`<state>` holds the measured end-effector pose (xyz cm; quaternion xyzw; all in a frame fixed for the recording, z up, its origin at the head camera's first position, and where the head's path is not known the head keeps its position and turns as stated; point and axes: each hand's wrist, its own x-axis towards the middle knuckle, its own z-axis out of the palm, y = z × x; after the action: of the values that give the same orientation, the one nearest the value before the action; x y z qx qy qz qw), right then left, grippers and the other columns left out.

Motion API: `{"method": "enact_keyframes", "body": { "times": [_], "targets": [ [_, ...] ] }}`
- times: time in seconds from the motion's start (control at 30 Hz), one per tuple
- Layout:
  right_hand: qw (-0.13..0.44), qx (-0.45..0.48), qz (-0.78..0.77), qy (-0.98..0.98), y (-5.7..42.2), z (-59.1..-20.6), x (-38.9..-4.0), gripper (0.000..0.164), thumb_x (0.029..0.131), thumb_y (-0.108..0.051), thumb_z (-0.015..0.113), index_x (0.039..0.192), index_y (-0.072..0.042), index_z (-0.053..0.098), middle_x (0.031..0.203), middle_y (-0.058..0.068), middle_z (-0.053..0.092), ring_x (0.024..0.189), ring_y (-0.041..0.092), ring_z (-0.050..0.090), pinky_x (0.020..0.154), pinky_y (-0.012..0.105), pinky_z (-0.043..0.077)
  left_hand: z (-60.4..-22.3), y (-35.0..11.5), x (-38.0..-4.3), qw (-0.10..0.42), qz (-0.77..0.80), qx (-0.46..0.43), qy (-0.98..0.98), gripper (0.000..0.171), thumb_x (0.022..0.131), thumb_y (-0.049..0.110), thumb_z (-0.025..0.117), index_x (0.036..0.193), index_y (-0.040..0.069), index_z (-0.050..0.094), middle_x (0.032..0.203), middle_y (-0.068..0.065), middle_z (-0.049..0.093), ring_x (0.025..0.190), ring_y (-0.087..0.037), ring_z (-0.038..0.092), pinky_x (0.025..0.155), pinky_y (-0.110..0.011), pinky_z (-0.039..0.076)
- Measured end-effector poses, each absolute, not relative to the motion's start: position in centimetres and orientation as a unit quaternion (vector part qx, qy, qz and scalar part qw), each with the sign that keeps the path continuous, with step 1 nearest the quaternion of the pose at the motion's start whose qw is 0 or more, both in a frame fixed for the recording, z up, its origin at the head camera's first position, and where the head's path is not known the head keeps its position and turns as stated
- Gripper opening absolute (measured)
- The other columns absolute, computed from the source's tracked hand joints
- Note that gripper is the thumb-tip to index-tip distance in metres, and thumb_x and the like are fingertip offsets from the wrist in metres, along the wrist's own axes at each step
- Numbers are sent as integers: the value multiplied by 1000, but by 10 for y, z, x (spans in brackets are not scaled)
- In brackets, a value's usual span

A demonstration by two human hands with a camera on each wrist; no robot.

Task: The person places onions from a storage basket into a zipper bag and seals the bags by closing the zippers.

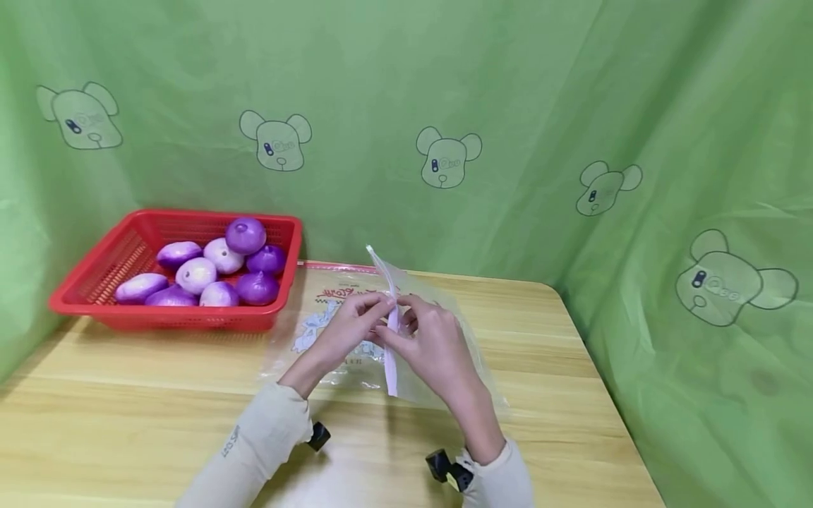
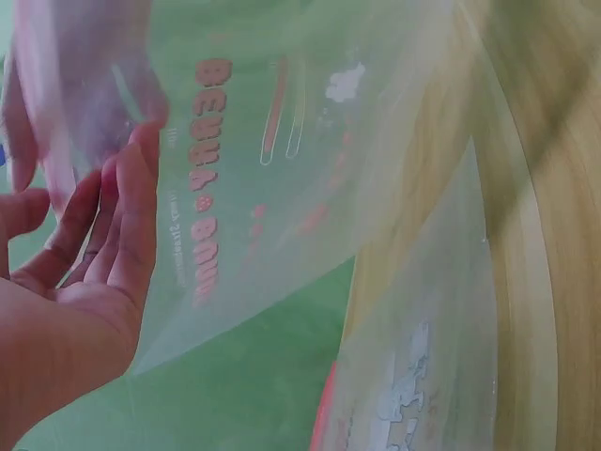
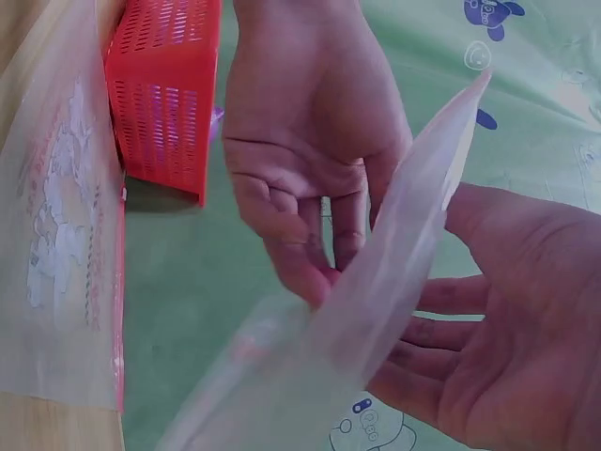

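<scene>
Between my two hands a translucent zip bag (image 1: 390,374) hangs over the table, its pinkish-white top strip edge-on to me. My left hand (image 1: 346,328) pinches the strip from the left side with thumb and fingers. From the right, my right hand (image 1: 438,346) pinches it at nearly the same height. Red lettering shows on this zip bag (image 2: 211,178) in the left wrist view. Below the hands, a second clear bag (image 1: 298,293) lies flat on the table, with a red top edge, red writing and a pale blue print.
A red plastic basket (image 1: 190,317) at the back left holds several purple onions (image 1: 197,275). The wooden table (image 1: 159,409) ends at a rounded right corner. A green curtain (image 1: 368,70) with bear-head drawings surrounds the back and sides.
</scene>
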<state>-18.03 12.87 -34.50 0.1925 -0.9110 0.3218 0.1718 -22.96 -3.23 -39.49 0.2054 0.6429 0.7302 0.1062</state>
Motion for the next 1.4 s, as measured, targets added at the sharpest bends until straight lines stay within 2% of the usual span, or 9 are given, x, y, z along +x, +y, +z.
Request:
{"method": "enact_keyframes", "body": {
  "times": [0.4, 0.6, 0.7, 0.8, 0.93, 1.03, 1.17, 1.3, 1.4],
  "targets": [
    [46, 217, 436, -872, 157, -333, -177, 39, 97, -19, 65, 134, -7, 58, 100, 8, 74, 88, 19, 72, 74, 31, 59, -395, -22, -223, 112, 739, 245, 617, 26, 105, 22, 52, 108, -2, 61, 97, -14, 61, 81, -26, 66, 63, -40, 60],
    [42, 198, 453, -868, 165, -335, -176, 62, 96, -2, 56, 153, -18, 37, 108, 16, 72, 90, 22, 72, 73, 31, 60, -393, -14, -217, 61, 706, 233, 666, 17, 102, 13, 54, 97, -3, 58, 94, -16, 64, 72, -25, 66, 60, -43, 59],
    [62, 197, 419, -884, 163, -334, -176, 54, 93, 3, 52, 143, -18, 48, 108, 15, 72, 87, 21, 72, 71, 31, 59, -389, -8, -214, 13, 687, 206, 696, 11, 96, 6, 60, 91, -1, 52, 86, -15, 64, 64, -21, 65, 55, -41, 59],
    [95, 208, 353, -907, 157, -336, -178, 34, 90, 5, 52, 117, -12, 63, 101, 9, 70, 84, 18, 67, 70, 31, 56, -386, -8, -211, -37, 674, 190, 713, 17, 86, -5, 61, 89, 3, 46, 75, -11, 61, 55, -19, 62, 48, -37, 56],
    [148, 199, 273, -930, 150, -338, -179, 23, 87, 6, 55, 98, -6, 72, 87, 5, 61, 72, 16, 54, 61, 30, 48, -384, -12, -210, -110, 603, 218, 760, 22, 79, -7, 58, 95, 7, 55, 64, -3, 53, 50, -11, 49, 43, -25, 45],
    [175, 172, 243, -939, 150, -338, -177, 24, 88, 4, 57, 100, -5, 76, 83, 6, 56, 65, 15, 49, 55, 28, 44, -384, -14, -209, -148, 533, 234, 800, 26, 81, -4, 56, 99, 9, 69, 59, 3, 48, 47, -7, 40, 44, -22, 34],
    [181, 135, 225, -948, 155, -334, -175, 27, 92, 1, 56, 111, -4, 75, 90, 11, 57, 66, 19, 53, 54, 29, 47, -383, -18, -209, -160, 475, 218, 837, 27, 83, 1, 52, 99, 4, 74, 53, 6, 47, 42, -4, 36, 40, -22, 32],
    [162, 102, 201, -961, 167, -329, -175, 38, 93, 3, 45, 118, -5, 73, 106, 19, 64, 78, 29, 61, 57, 35, 48, -381, -25, -212, -193, 437, 200, 856, 26, 82, 0, 52, 97, 2, 74, 53, 6, 47, 41, -3, 35, 37, -23, 31],
    [146, 94, 193, -966, 177, -327, -175, 48, 88, 10, 37, 118, -3, 72, 114, 22, 66, 89, 32, 63, 55, 35, 44, -381, -30, -215, -214, 409, 203, 863, 27, 82, -2, 52, 97, 3, 74, 57, 3, 52, 43, -5, 36, 40, -25, 33]
  ]
}}
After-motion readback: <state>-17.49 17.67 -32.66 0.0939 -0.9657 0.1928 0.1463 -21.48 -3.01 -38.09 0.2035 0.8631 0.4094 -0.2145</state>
